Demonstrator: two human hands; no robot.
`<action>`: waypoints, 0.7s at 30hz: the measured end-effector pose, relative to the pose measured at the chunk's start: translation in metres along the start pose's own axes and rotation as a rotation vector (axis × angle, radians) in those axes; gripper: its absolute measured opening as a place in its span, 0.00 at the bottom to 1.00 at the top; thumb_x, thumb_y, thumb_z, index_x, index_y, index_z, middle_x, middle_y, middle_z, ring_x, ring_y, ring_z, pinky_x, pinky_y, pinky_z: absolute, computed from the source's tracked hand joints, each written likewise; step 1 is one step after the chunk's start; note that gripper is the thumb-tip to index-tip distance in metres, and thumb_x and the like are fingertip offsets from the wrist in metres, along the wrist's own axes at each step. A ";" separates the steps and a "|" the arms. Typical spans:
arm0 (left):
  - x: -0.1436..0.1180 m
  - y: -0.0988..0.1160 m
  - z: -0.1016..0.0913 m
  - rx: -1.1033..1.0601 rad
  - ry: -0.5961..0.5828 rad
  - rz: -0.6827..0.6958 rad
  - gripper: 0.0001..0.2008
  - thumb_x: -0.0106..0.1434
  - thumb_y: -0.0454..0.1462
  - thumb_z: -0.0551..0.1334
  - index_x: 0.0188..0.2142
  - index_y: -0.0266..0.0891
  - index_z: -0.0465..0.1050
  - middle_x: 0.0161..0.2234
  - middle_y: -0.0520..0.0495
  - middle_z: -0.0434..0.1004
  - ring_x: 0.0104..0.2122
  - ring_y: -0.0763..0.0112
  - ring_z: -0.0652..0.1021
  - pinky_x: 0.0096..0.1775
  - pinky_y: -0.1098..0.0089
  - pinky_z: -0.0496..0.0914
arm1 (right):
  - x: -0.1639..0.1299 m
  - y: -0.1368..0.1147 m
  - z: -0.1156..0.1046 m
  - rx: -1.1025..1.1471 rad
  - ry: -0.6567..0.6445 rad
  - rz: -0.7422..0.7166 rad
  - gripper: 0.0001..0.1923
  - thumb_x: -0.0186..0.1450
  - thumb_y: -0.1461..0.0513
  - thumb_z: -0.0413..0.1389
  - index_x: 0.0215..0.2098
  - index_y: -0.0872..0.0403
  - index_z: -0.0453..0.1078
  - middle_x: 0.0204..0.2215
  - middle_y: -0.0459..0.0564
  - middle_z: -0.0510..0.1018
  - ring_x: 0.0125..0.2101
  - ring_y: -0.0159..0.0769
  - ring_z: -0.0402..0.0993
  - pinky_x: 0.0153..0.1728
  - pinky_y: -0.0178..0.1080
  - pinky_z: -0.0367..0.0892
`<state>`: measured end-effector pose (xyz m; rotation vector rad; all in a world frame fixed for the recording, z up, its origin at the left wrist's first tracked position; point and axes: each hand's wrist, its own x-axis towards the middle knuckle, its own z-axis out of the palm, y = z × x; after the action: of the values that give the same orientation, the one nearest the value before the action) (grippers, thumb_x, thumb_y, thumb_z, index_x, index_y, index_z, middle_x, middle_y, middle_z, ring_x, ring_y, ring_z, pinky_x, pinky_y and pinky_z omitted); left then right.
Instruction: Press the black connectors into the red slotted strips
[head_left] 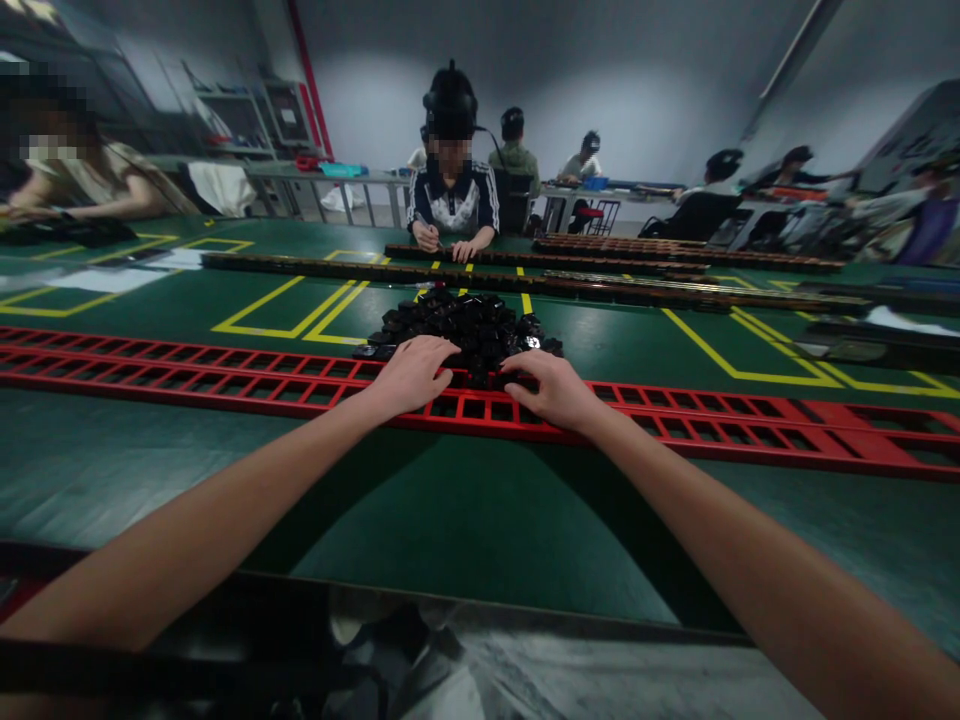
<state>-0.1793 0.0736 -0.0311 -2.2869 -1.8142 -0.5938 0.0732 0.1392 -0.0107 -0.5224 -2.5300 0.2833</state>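
Note:
Two long red slotted racks lie side by side across the green table. Just behind them sits a heap of small black parts. My left hand rests palm down at the heap's near left edge, over the racks. My right hand lies palm down at the heap's near right edge, fingers touching the black parts and the rack. Whether either hand grips a part is hidden under the fingers.
Long dark filled racks lie farther back. A person sits opposite, hands at a dark rack. Another person sits at far left; more people work at tables in the back. Yellow lines mark the tabletop.

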 end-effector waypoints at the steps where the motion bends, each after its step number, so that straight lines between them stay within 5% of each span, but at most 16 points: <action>1: 0.000 0.000 0.000 -0.008 0.000 0.001 0.21 0.63 0.36 0.55 0.55 0.38 0.70 0.56 0.41 0.72 0.58 0.58 0.69 0.60 0.52 0.63 | 0.000 0.000 0.000 -0.002 -0.006 -0.004 0.12 0.64 0.63 0.56 0.45 0.53 0.74 0.44 0.53 0.80 0.46 0.41 0.74 0.50 0.47 0.68; 14: 0.000 0.001 0.000 -0.013 -0.035 -0.017 0.20 0.64 0.36 0.55 0.55 0.37 0.70 0.57 0.41 0.71 0.59 0.58 0.68 0.60 0.52 0.62 | 0.001 0.004 0.002 -0.033 -0.026 -0.049 0.09 0.63 0.64 0.57 0.41 0.55 0.77 0.43 0.54 0.81 0.44 0.41 0.74 0.50 0.46 0.68; 21: 0.000 -0.001 0.000 -0.024 -0.035 -0.002 0.20 0.64 0.36 0.55 0.55 0.37 0.69 0.57 0.40 0.71 0.59 0.58 0.68 0.60 0.52 0.62 | 0.002 0.005 0.002 -0.078 0.072 0.007 0.11 0.66 0.64 0.52 0.36 0.53 0.77 0.38 0.52 0.82 0.41 0.41 0.74 0.47 0.46 0.68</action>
<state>-0.1802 0.0745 -0.0315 -2.3260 -1.8346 -0.5823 0.0719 0.1438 -0.0133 -0.5620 -2.4771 0.1662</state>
